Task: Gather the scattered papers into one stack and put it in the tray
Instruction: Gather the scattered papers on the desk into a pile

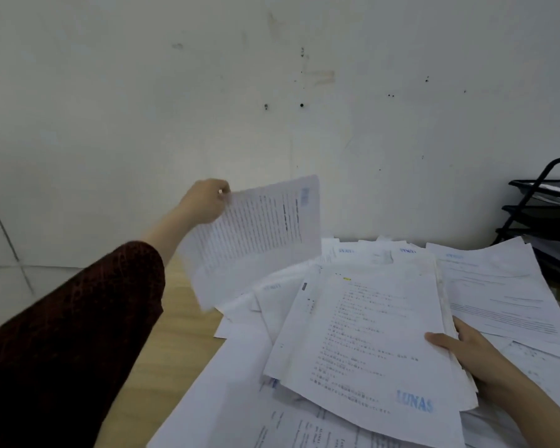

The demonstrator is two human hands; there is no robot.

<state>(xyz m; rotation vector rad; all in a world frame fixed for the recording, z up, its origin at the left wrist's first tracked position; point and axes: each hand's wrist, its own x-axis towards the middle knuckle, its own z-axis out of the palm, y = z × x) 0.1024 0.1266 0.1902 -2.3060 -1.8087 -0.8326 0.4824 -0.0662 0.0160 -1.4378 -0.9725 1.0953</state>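
Covering wooden desk [175, 321]: loose papers [498, 286]

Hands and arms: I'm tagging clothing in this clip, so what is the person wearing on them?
The left arm wears a long dark red sleeve with a faint criss-cross pattern, ending short of the wrist. The left hand is bare, with no glove. The right hand and the forearm that shows are bare too; no sleeve shows there.

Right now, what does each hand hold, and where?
Left hand pinches a lifted sheet at its corner. Right hand grips the stack at its right edge.
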